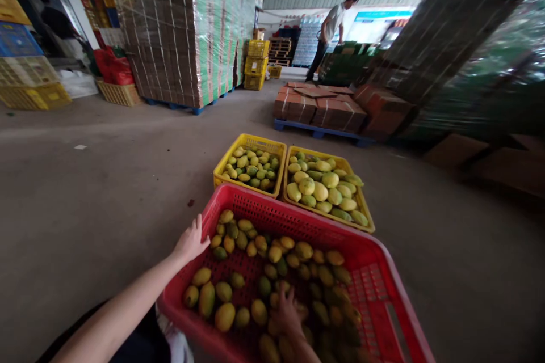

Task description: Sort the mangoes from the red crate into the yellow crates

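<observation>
Two hands are at the red basket (306, 220), which stands directly in front of the wearer, its near side cut off by the lower frame edge. Left hand (192, 243) is clasped on the basket's left rim; individual finger contact is partly hidden. Right hand (289, 313) is down among the yellow-green fruit (224, 316) inside, fingers somewhat blurred and shadowed; whether they are apart or closed on a piece cannot be told. Fruit toward the near right corner is too dark to count. Beyond the far rim, which hides part of their near walls, two yellow crates (365, 206) hold more fruit. One co-worker (334, 25) stands behind, lower legs partly obscured.
</observation>
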{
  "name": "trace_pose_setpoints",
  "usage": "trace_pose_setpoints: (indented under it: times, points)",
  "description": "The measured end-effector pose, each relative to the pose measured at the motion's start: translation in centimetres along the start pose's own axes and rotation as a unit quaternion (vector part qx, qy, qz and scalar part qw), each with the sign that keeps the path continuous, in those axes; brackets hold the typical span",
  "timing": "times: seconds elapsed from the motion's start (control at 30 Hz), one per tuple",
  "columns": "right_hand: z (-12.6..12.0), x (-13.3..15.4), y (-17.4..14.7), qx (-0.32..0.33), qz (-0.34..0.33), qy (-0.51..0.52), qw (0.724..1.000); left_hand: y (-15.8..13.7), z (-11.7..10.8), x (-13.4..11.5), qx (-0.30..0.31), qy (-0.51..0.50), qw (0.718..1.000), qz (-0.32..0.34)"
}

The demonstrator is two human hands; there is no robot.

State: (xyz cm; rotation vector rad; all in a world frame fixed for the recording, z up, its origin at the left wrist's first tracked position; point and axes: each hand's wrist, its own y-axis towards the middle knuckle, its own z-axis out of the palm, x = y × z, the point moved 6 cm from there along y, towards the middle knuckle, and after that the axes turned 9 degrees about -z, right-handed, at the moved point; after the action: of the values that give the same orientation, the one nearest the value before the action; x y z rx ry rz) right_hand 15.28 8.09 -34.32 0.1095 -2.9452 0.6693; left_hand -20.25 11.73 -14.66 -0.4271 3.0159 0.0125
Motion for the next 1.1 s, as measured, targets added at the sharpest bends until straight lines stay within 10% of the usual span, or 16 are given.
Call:
trace_pose_setpoints:
  times: [0.3, 0.63, 0.93, 1.1]
  points:
    - [-0.1, -2.2, 2.6, 0.083, -0.007, -0.023, 0.996, 0.1, 0.5, 0.1, 0.0, -0.008, 1.0, -0.013]
    - [0.3, 0.2, 2.2, 0.024, -0.111, -0.042, 0.993, 0.1, 0.2, 0.0, 0.005, -0.007, 1.0, -0.03]
    - [-6.5, 1.9, 0.7, -0.056, -0.123, 0.166, 0.977, -0.1, -0.4, 0.1, 0.017, -0.034, 0.999, -0.035]
    - [-5.9, 2.2, -2.3, -0.043, -0.154, 0.138, 0.978, -0.6, -0.9, 0.2, 0.014, -0.035, 0.998, -0.042]
